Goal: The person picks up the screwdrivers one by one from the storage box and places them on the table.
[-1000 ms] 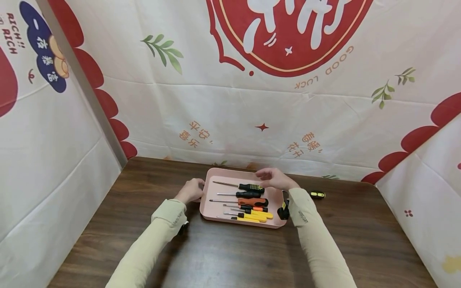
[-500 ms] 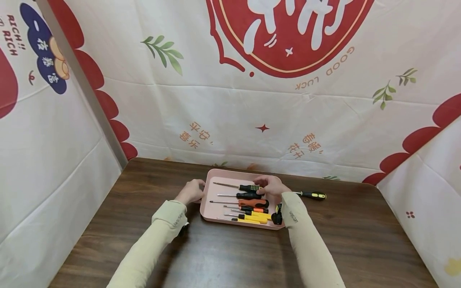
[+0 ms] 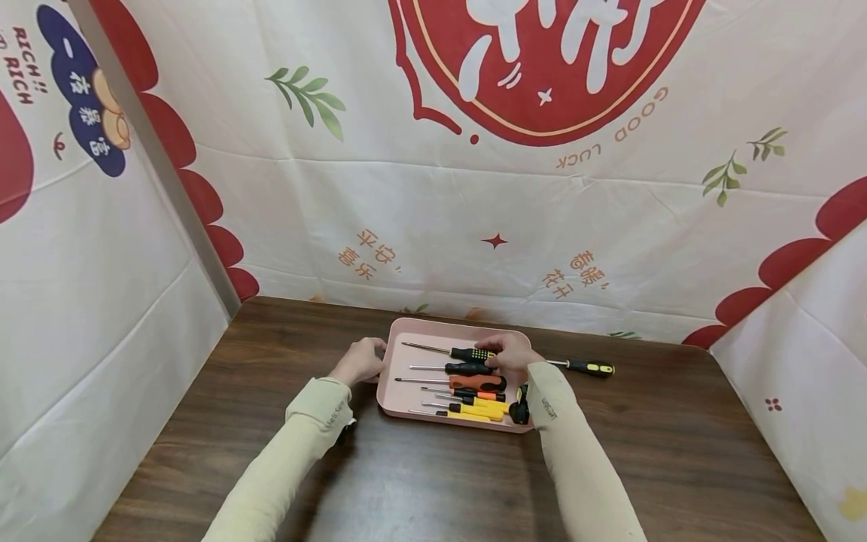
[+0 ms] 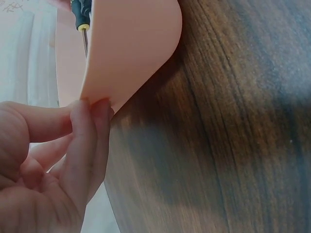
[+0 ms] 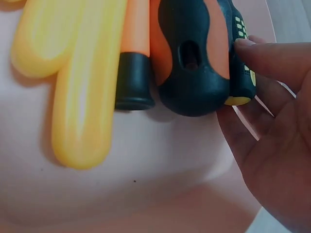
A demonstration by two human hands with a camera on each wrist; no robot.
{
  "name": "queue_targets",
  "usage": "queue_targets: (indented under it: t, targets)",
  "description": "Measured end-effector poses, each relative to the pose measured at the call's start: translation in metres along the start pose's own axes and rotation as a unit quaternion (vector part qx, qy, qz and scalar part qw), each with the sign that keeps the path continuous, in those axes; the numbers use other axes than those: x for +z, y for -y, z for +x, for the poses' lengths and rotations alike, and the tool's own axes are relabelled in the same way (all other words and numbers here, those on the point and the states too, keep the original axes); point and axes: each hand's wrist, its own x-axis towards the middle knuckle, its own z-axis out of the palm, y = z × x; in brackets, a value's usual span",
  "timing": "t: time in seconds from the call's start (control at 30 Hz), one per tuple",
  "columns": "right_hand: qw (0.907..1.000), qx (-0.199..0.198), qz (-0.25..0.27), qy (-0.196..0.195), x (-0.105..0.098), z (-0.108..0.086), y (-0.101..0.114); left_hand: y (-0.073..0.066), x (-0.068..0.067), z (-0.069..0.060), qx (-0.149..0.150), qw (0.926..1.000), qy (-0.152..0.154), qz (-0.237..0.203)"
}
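Observation:
A pink tray (image 3: 406,408) holds several screwdrivers lying side by side, shafts to the left. My left hand (image 3: 359,361) pinches the tray's left rim between thumb and fingers, closely seen in the left wrist view. At the tray's right end, my right hand (image 3: 511,352) pinches the handle of the rearmost one, a black screwdriver with yellow dots (image 3: 467,354). In the right wrist view the thumb lies on that dotted handle (image 5: 241,68). In front of it lie a black-handled screwdriver (image 3: 463,369), an orange and black screwdriver (image 3: 474,382), and several small yellow-handled screwdrivers (image 3: 474,412).
Outside the tray, right of my right hand, a black and yellow screwdriver (image 3: 591,368) lies on the dark wooden table (image 3: 433,489). A printed white cloth (image 3: 433,226) hangs behind the table and along its sides.
My right hand has come down and slightly toward me onto the dotted screwdriver's handle. The shaft of the screwdriver outside the tray has come into view. My left hand stays on the rim.

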Motion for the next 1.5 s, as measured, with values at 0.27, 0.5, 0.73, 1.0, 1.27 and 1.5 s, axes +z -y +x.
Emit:
queue_targets:
  t: [0.27,0.5,0.73,1.0,1.27,1.5]
  targets:
    - [1.0000,0.005,-0.004,0.001,0.001,0.003,-0.008,0.000,0.001,0.002,-0.004,0.9999,0.002,0.011]
    - [0.9997,0.015,0.012,-0.013,0.003,0.001,-0.005,-0.001,0.000,0.002,-0.004,0.9999,0.002,0.011]
    - [0.9997,-0.010,-0.016,-0.015,0.003,-0.001,-0.001,0.000,0.000,0.002,-0.005,0.9999,0.001,0.014]
    - [0.9996,0.019,-0.011,-0.019,0.001,-0.008,0.014,0.000,0.000,0.002,0.001,0.9998,-0.002,0.020]
    - [0.9944,0.028,0.097,-0.032,-0.003,-0.012,0.017,0.000,-0.001,0.003,0.003,0.9995,0.002,0.030]
    - [0.9789,0.031,0.197,-0.046,-0.004,-0.007,0.010,0.000,-0.001,0.003,0.005,0.9996,0.001,0.029]
